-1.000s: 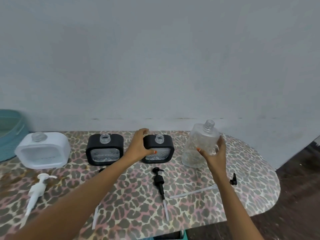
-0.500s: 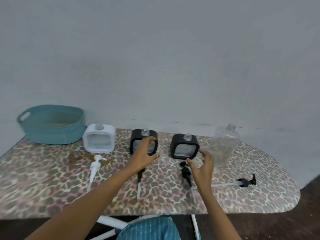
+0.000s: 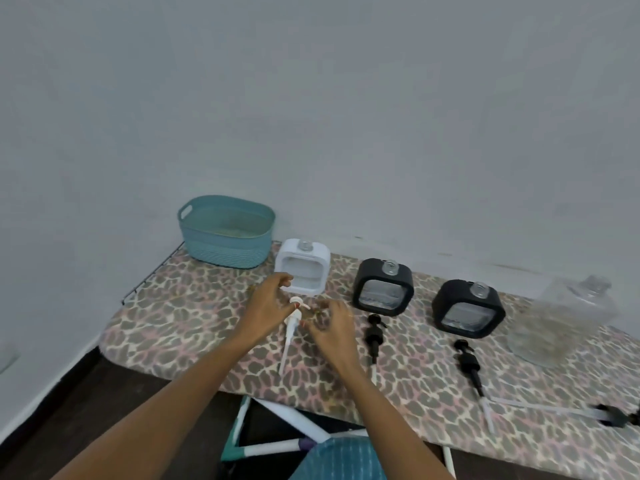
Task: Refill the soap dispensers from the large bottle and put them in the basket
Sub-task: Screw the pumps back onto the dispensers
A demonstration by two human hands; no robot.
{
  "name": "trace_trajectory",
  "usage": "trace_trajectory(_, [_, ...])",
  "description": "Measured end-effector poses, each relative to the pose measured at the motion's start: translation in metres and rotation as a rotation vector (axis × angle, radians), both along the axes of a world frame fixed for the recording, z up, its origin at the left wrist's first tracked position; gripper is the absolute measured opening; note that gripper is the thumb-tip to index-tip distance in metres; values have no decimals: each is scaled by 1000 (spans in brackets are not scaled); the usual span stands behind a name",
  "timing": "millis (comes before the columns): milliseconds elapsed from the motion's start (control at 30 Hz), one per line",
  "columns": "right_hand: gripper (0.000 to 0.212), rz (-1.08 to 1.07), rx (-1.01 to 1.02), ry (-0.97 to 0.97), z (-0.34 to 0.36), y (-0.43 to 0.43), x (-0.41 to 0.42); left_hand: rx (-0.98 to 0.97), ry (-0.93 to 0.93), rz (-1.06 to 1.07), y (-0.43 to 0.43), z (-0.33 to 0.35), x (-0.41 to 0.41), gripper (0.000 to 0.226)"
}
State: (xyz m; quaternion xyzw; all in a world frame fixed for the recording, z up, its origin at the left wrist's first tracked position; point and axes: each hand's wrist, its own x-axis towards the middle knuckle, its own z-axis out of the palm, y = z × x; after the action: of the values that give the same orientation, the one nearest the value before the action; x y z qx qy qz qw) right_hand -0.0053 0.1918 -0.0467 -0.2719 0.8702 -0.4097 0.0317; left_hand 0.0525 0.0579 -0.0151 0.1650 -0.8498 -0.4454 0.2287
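A white square dispenser [image 3: 303,265] and two black ones [image 3: 382,287] [image 3: 467,308] stand uncapped in a row on the leopard-print board [image 3: 180,317]. The large clear bottle [image 3: 568,317] stands at the right, also uncapped. A white pump [image 3: 291,327] and two black pumps [image 3: 374,336] [image 3: 469,363] lie in front of the dispensers. My left hand [image 3: 268,301] hovers just left of the white pump's head, fingers apart. My right hand [image 3: 332,323] hovers just right of it, fingers curled and holding nothing. The teal basket [image 3: 225,233] sits at the far left end.
A fourth black pump with a long clear tube [image 3: 613,415] lies at the board's near right edge. The wall runs close behind the dispensers. Below the near edge are the board's white legs [image 3: 287,415] and dark floor.
My view swung left and pulled back. Both hands left the black dispensers and the clear bottle and came together around the white pump near the white dispenser.
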Motion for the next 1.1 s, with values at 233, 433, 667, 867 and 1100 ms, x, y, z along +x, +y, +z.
trace_trajectory(233, [41, -147, 35, -81, -3, -51, 3, 30, -4, 59, -35, -6, 8, 51])
trace_trajectory(433, [36, -160, 82, -218, -8, -68, 3, 30, -5, 73, -51, -15, 7, 50])
trace_trajectory(667, [21, -143, -71, -101, 38, -62, -6, 21, 32, 78, -59, -5, -13, 50])
trace_trajectory(867, [27, -133, -352, 38, 110, -63, -43, 20, 94, 45, -62, 14, -49, 49])
trace_trajectory(1100, [36, -136, -608, 81, 152, -82, -88, 0, 24, -94, -64, 22, -78, 53])
